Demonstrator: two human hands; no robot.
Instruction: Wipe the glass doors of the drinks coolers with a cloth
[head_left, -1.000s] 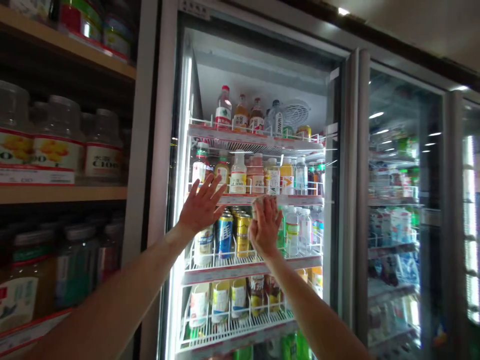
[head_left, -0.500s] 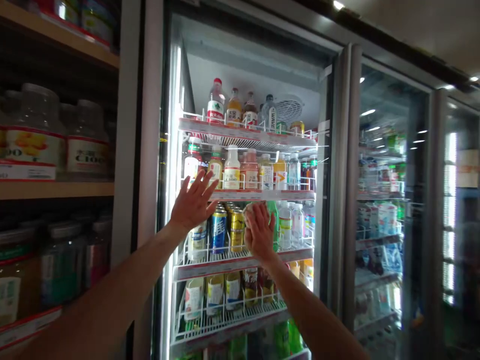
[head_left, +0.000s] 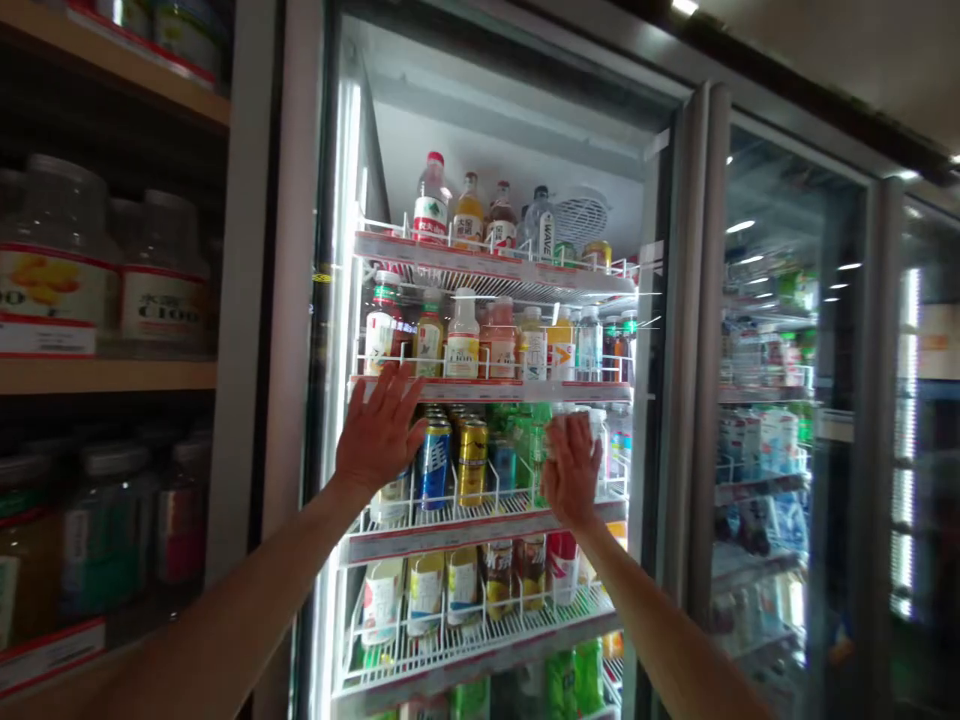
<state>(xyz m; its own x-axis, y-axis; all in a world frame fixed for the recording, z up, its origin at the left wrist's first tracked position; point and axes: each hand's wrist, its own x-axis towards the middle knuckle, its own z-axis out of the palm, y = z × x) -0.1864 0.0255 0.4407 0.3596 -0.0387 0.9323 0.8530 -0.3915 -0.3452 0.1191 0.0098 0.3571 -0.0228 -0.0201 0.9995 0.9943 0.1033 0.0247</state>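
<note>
My left hand [head_left: 379, 428] is raised with its fingers spread, its palm toward the glass door [head_left: 487, 90] of a lit drinks fridge, and seems to rest on it. Further right, my right hand [head_left: 572, 470] is pressed flat toward the same glass, blurred by motion. A pale crumpled cloth showed under its fingers a moment ago; now the hand mostly hides it. Behind the hands, a blue can [head_left: 434, 465], a gold can [head_left: 472, 462] and green bottles [head_left: 537, 450] stand on a wire shelf.
Further fridge shelves above and below hold bottles, among them a red-capped bottle [head_left: 431, 200]. At left is a wooden shelf [head_left: 112, 376] with large clear bottles [head_left: 52, 240]. A second glass-door fridge [head_left: 765, 400] stands at right.
My right hand has moved right across the glass, from beside the gold can to past the green bottles. My left hand keeps nearly the same place, slightly lower. The view has shifted a little.
</note>
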